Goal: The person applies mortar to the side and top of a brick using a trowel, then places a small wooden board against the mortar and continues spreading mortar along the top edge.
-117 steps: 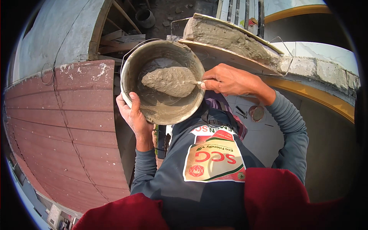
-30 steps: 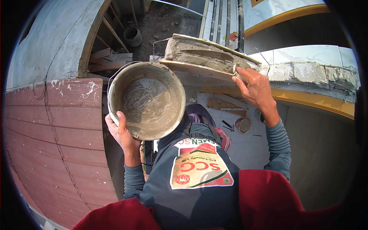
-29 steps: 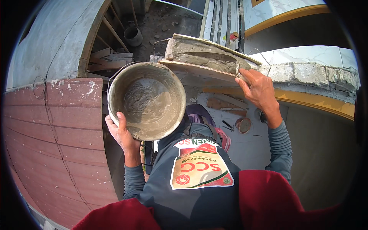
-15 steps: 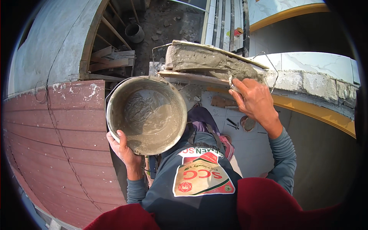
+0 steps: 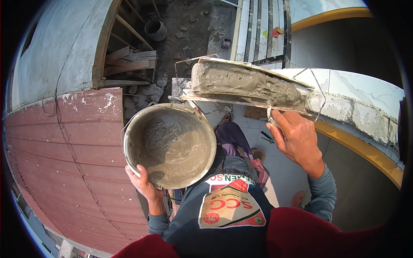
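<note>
In the head view, the left hand [image 5: 146, 182] grasps the near left edge of a round bucket [image 5: 209, 146], thumb over the rim and fingers hidden beneath; the bucket sits in front of the person, left of the middle, with wet grey mortar [image 5: 170, 137] spread inside it. The right hand [image 5: 297, 136] is closed round the handle of a trowel [image 5: 269, 112], just beside the lower edge of a bed of cement [image 5: 247, 81] on top of the wall; how its blade lies is hard to make out. A lower board [image 5: 228, 100] and an upper board [image 5: 258, 68] flank the cement, and a bent wire [image 5: 322, 98] stands at its right end, near pale blocks [image 5: 342, 104]. Left of the bucket spreads a reddish-brown panel [image 5: 77, 167]; beyond, a grey pail [image 5: 155, 30] stands near stacked planks [image 5: 129, 65]
</note>
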Tool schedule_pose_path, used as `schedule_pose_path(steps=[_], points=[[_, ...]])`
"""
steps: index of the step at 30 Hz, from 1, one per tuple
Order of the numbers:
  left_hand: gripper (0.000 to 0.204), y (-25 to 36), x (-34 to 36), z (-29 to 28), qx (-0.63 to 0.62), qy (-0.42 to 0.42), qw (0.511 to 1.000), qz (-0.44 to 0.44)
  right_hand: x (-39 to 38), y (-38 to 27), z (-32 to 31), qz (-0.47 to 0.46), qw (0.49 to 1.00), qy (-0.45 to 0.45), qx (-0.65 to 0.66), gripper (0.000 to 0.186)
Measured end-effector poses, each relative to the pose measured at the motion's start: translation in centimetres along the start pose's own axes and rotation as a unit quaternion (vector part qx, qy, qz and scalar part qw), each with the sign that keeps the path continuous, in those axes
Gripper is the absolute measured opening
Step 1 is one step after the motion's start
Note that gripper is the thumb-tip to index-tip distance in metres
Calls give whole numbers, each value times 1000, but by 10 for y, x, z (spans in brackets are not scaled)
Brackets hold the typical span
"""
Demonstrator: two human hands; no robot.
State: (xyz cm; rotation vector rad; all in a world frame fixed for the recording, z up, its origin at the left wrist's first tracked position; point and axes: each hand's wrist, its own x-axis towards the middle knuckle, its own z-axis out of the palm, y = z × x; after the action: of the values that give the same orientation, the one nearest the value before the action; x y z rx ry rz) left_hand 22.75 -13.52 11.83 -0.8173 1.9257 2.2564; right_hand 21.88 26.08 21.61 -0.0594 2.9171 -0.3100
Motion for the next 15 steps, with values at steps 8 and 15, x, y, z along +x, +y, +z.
schedule_pose_path(steps=[8,15], points=[[35,-2,2,-4,4,-7,1000,-6,6,-7,1,-11,1000,-19,7,31],[36,3,-1,2,14,12,1000,-22,7,-10,3,0,999,1,37,35]])
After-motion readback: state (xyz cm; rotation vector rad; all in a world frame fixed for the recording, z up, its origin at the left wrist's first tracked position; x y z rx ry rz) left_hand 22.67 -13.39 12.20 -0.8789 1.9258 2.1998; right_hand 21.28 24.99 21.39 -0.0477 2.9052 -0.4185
